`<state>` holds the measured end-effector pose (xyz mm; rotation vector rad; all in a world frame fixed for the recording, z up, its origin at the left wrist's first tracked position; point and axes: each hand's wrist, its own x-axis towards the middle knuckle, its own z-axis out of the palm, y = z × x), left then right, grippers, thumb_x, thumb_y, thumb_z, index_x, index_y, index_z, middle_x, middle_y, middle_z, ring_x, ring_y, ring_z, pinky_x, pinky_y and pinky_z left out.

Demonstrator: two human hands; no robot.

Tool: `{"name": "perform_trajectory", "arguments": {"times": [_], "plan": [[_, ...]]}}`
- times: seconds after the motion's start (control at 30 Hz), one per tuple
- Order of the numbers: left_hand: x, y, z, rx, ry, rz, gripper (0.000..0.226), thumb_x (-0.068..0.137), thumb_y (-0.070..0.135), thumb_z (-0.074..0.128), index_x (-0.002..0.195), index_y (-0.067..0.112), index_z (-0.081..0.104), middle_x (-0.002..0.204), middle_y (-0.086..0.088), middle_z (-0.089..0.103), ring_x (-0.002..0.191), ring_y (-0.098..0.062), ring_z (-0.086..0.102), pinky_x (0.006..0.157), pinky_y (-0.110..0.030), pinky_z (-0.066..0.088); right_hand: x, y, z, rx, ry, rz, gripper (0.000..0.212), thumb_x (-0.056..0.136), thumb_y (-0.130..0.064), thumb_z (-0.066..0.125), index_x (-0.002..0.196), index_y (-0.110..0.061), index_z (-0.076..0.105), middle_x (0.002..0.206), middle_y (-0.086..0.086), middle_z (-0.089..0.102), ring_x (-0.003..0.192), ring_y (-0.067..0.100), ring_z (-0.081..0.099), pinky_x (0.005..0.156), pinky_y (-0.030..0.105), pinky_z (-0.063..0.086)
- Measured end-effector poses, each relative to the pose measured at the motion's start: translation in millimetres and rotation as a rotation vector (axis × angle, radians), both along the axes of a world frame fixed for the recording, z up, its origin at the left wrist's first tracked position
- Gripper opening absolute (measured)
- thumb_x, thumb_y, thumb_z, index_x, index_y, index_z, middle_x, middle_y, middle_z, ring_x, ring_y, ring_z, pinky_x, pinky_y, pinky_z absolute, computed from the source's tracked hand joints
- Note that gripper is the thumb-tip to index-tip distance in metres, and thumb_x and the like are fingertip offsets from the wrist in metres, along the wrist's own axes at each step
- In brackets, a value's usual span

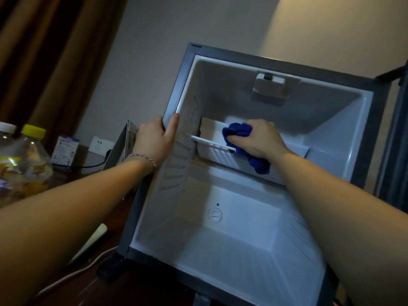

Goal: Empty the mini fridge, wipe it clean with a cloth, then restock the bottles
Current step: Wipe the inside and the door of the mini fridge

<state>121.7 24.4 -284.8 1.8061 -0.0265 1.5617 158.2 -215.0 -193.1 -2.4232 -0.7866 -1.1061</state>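
Head view: small dark-framed mini fridge with white plastic interior point(242, 217), door open, cavity without bottles. Right hand point(257, 138) inside the upper part, fingers curled around a crumpled dark blue cloth point(237, 131), pressing it on the white wire shelf point(212, 149); one end of the cloth hanging below the shelf edge. Left hand point(155, 138) gripping the left edge of the fridge frame, thumb lying on the white door seal, fingers wrapped behind the frame; a thin braided bracelet point(143, 159) on that wrist. Round dial with a green dot above it point(214, 215) on the back wall, lower section. At far left, on the brown wooden desk point(72, 173), two clear plastic bottles, one with yellow cap point(33, 155), one with white cap point(6, 138), well apart from the fridge. Small blue-white box point(65, 151) and white wall socket point(99, 145) behind them.
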Motion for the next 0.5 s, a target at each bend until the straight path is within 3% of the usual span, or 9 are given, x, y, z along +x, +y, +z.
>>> {"name": "perform_trajectory", "arguments": {"times": [0.1, 0.27, 0.37, 0.5], "plan": [[2, 3, 0, 0.004, 0.033, 0.032, 0.051, 0.1, 0.06, 0.036, 0.083, 0.015, 0.052, 0.072, -0.01, 0.059, 0.065, -0.029, 0.058, 0.061, -0.04, 0.048, -1, 35, 5, -0.05, -0.012, 0.066, 0.021, 0.075, -0.041, 0.075, 0.076, -0.023, 0.064, 0.077, -0.001, 0.067, 0.077, 0.021, 0.064, 0.063, 0.03, 0.049], [3, 3, 0, 0.013, 0.074, 0.016, 0.047, 0.099, 0.063, 0.034, 0.085, 0.021, 0.05, 0.07, -0.005, 0.058, 0.06, -0.019, 0.055, 0.058, -0.035, 0.047, -1, 64, 3, -0.118, -0.05, 0.103, 0.023, 0.075, -0.043, 0.074, 0.081, -0.023, 0.065, 0.083, -0.001, 0.067, 0.081, 0.021, 0.061, 0.064, 0.029, 0.043], [-1, 1, 0, 0.021, 0.098, -0.023, 0.042, 0.1, 0.059, 0.035, 0.08, 0.024, 0.047, 0.068, -0.002, 0.056, 0.058, -0.015, 0.053, 0.055, -0.031, 0.041, 0, 47, 3, -0.137, -0.023, 0.033, 0.028, 0.079, -0.05, 0.07, 0.082, -0.023, 0.065, 0.082, -0.001, 0.067, 0.08, 0.023, 0.062, 0.066, 0.032, 0.047], [-6, -3, 1, 0.014, 0.112, -0.038, 0.04, 0.102, 0.052, 0.036, 0.076, 0.023, 0.044, 0.064, 0.0, 0.051, 0.057, -0.011, 0.048, 0.053, -0.022, 0.033, -3, 24, -3, -0.162, -0.04, -0.025, 0.029, 0.082, -0.05, 0.065, 0.074, -0.023, 0.057, 0.078, -0.003, 0.061, 0.078, 0.024, 0.06, 0.062, 0.031, 0.04]]}}
